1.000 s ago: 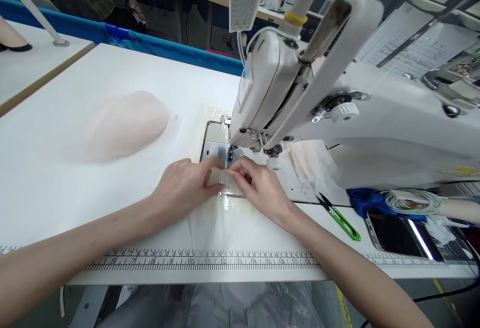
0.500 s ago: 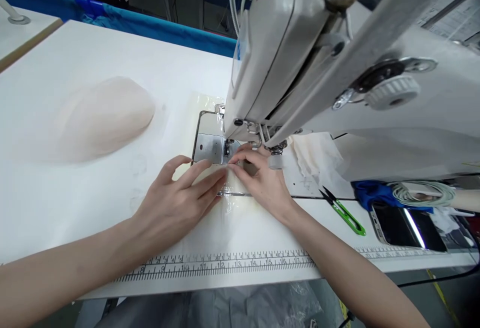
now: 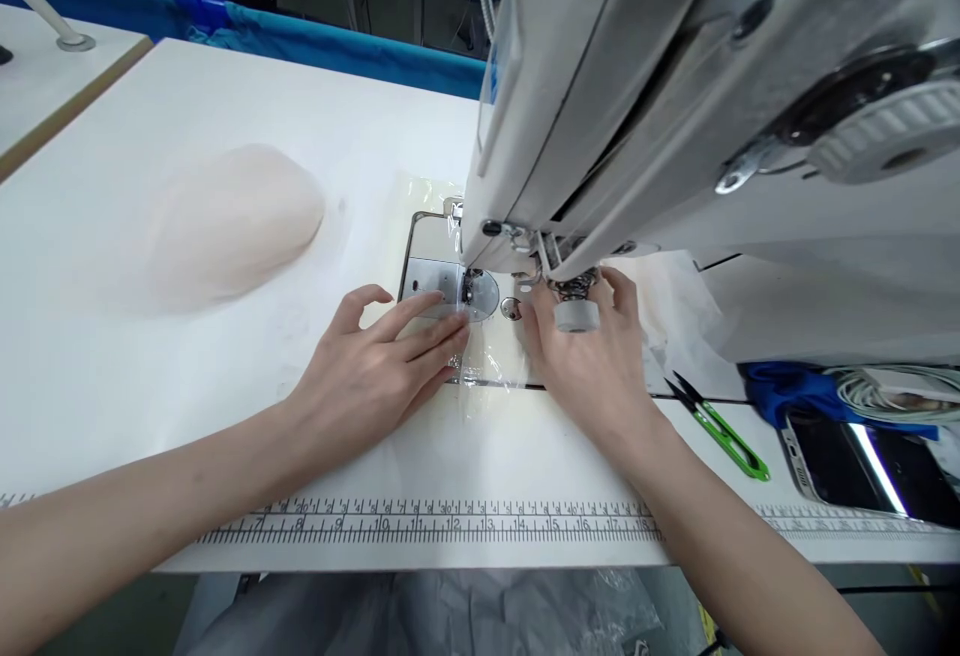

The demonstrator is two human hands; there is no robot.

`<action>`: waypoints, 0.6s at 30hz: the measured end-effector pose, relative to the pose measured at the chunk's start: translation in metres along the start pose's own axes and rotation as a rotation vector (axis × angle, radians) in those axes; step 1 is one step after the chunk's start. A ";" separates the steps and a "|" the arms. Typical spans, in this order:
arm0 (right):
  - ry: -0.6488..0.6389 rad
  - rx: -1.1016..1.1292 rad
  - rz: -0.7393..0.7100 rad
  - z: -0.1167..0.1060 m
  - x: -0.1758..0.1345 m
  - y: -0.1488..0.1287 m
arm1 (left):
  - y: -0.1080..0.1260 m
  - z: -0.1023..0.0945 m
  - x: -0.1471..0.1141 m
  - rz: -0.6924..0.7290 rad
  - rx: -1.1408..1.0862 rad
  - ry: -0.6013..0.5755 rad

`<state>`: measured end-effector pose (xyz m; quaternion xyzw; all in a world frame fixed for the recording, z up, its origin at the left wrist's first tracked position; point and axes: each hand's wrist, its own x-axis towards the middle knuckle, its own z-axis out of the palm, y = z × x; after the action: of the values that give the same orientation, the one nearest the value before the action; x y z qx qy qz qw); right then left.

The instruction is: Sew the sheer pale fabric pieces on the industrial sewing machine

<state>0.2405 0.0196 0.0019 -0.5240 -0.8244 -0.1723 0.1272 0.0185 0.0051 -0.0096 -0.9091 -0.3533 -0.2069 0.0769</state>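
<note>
My left hand (image 3: 386, 356) lies with its fingers stretched out on the bed of the sewing machine (image 3: 570, 136). Its fingertips rest at the front edge of the metal needle plate (image 3: 435, 281), by the presser foot. My right hand (image 3: 592, 356) reaches under the machine head, its thumb apart from the fingers; part of the fingers is hidden behind a white knob (image 3: 576, 316). Just beyond it lie pale, thin fabric pieces (image 3: 675, 301). Clear tape (image 3: 491, 361) covers the bed between my hands. I see nothing held in either hand.
A sheer beige fabric piece (image 3: 240, 221) lies on the table at left. Green thread snips (image 3: 724, 431), a phone (image 3: 870, 466) and a blue cloth (image 3: 799, 391) are at right. A printed ruler (image 3: 420, 523) runs along the front edge. The machine head hangs low above my right hand.
My right hand has left the spot by the needle where its fingers were pinched, and moved right under the machine head. My left hand stays by the plate. The view has shifted closer.
</note>
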 end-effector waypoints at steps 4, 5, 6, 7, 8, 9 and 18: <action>-0.005 0.073 -0.042 -0.010 -0.003 -0.007 | -0.001 0.000 0.001 0.009 -0.001 -0.007; -0.021 0.132 -0.073 -0.012 -0.004 -0.012 | -0.001 0.000 0.001 0.013 0.002 -0.007; -0.040 0.179 -0.104 -0.012 -0.005 -0.017 | -0.001 0.000 0.001 0.018 0.009 -0.005; -0.058 0.200 -0.124 -0.012 -0.007 -0.021 | -0.001 0.000 0.001 0.022 0.020 -0.007; -0.072 0.197 -0.136 -0.012 -0.009 -0.025 | -0.001 -0.001 0.001 0.027 0.033 -0.010; -0.081 0.180 -0.141 -0.011 -0.010 -0.028 | 0.000 -0.001 0.001 0.027 0.047 -0.013; -0.086 0.053 -0.138 -0.007 -0.011 -0.029 | 0.001 -0.003 0.004 -0.021 0.051 -0.019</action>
<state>0.2193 -0.0034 -0.0003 -0.4693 -0.8675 -0.1363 0.0934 0.0212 0.0061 -0.0049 -0.9049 -0.3689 -0.1902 0.0944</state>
